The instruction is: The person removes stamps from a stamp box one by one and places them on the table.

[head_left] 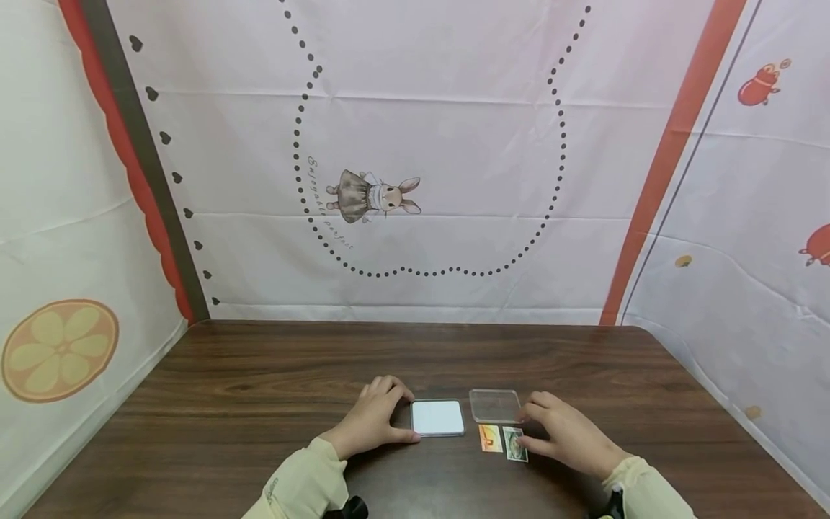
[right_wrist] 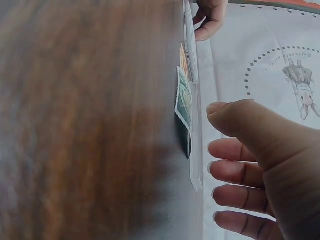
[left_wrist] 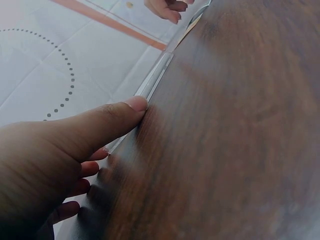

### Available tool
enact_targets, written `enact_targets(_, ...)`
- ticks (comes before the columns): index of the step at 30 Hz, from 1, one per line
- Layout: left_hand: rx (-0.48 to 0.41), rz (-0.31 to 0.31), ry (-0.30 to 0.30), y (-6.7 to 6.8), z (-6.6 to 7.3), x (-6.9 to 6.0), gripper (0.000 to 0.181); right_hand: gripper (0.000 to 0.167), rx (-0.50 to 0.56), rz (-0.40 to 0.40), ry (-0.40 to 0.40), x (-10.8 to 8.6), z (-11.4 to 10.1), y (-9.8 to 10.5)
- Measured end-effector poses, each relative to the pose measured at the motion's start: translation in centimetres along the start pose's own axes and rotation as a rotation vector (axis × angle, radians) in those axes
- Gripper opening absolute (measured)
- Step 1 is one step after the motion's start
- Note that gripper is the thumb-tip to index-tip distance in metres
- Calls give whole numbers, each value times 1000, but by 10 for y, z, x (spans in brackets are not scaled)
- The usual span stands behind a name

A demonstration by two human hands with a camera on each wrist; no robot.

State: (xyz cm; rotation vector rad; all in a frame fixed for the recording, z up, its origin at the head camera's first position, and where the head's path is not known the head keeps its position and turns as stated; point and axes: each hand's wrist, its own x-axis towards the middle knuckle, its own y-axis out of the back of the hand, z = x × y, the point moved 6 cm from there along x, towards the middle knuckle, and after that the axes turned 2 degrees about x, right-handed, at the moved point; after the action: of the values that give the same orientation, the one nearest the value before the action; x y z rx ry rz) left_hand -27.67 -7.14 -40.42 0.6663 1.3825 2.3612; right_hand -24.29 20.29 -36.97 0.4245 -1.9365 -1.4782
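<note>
My left hand [head_left: 372,419] holds a flat rectangular case [head_left: 437,418] with a white top by its left side. The thumb lies at the near corner and a finger at the far corner. To the right lies a clear plastic lid [head_left: 495,405]. Just in front of the lid are two stamps, an orange one [head_left: 491,438] and a green one [head_left: 515,445] with a serrated white edge. Over the green stamp and the lid's right end hovers my right hand [head_left: 567,436], its fingers loosely spread. In the right wrist view the green stamp [right_wrist: 184,102] looks slightly bent, apart from the thumb.
Everything lies on a dark wood-grain table [head_left: 292,360]. White printed cloth [head_left: 441,144] hangs behind it and along both sides. A dark device [head_left: 350,508] sits at the left wrist.
</note>
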Motion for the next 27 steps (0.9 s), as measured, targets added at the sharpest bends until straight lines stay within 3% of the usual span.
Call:
enact_targets(8,6,-1,-8,1,1,1,58,19,-15,68,59,2,-1,2)
enact_targets(27,7,-9,4,2,2,-1,57,16,5,0,-21,6,3,-1)
